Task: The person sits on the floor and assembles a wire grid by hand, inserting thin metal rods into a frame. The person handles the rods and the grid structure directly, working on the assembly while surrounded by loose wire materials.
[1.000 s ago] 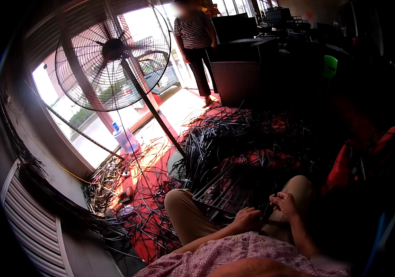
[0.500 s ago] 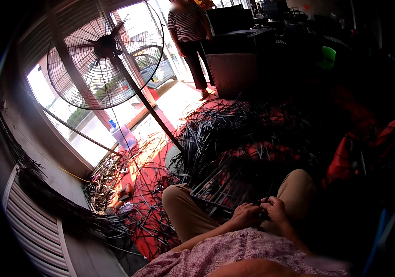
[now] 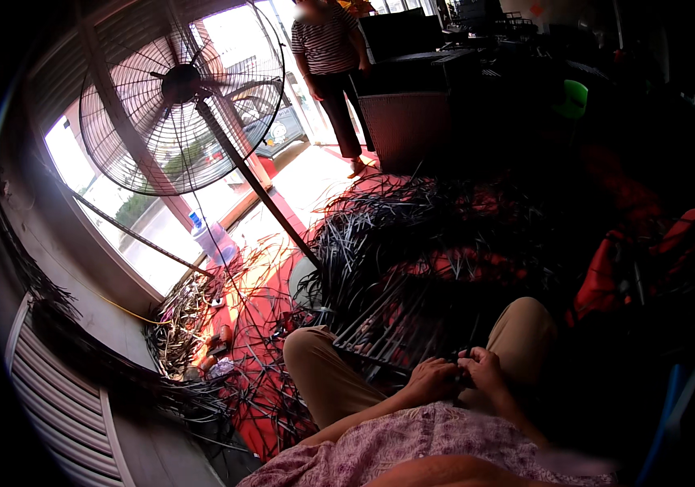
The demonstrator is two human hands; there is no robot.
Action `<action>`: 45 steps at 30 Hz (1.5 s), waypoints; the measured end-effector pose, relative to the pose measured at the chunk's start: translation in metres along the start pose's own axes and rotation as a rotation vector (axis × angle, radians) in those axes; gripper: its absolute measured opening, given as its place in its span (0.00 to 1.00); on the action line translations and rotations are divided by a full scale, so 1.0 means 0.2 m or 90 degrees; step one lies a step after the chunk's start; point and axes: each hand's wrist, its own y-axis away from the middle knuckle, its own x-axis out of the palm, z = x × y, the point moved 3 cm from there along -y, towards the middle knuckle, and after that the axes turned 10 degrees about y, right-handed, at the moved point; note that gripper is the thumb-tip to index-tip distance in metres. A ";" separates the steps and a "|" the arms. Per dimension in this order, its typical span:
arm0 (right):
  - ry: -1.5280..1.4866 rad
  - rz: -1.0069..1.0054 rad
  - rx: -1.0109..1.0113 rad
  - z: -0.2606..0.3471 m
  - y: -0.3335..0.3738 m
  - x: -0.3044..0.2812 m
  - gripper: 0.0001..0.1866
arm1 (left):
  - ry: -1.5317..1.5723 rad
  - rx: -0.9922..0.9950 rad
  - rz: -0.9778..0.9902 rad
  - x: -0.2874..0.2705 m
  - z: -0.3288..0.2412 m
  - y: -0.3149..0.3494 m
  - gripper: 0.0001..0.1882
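Left hand [image 3: 433, 378] and right hand [image 3: 484, 371] curled close together.
A barred frame [image 3: 381, 331] lay just beyond, leftward; any hold was too dim to tell.

Almost no gap between left grip [image 3: 435, 378] and right grip [image 3: 485, 370]; flanked by left knee [image 3: 311, 355] and right knee [image 3: 527, 326]. Hindered ahead by a dark slatted frame [image 3: 380, 331], close beyond the left grip. Farther out, obstructed by a tangled heap of black strips [image 3: 372, 223], with the slanting pole [image 3: 260, 187] of the fan [image 3: 181, 84] along its left side. Open directly above both grips. Passable leftward beyond the left knee, over loose strips [image 3: 286, 410] littering the red floor [image 3: 256, 428]. Too dark to judge rightward beyond the right knee.
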 end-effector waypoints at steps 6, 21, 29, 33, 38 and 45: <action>-0.068 0.005 -0.003 0.04 0.03 -0.01 0.05 | -0.005 0.015 -0.019 -0.02 -0.02 0.02 0.14; -0.033 0.009 0.006 0.06 0.03 -0.03 0.06 | 0.077 0.018 -0.031 -0.07 -0.08 0.02 0.14; -0.063 0.030 0.031 0.11 0.06 -0.04 0.06 | 0.046 0.042 -0.023 -0.07 -0.08 0.01 0.15; -0.025 0.018 0.015 0.11 0.06 -0.04 0.06 | 0.069 0.035 -0.012 -0.08 -0.08 0.01 0.15; -0.049 0.013 0.001 0.12 0.06 -0.05 0.06 | 0.086 0.067 -0.041 -0.08 -0.08 0.00 0.15; -0.067 0.018 0.034 0.17 0.07 -0.07 0.07 | 0.078 0.128 -0.106 -0.14 -0.14 -0.01 0.13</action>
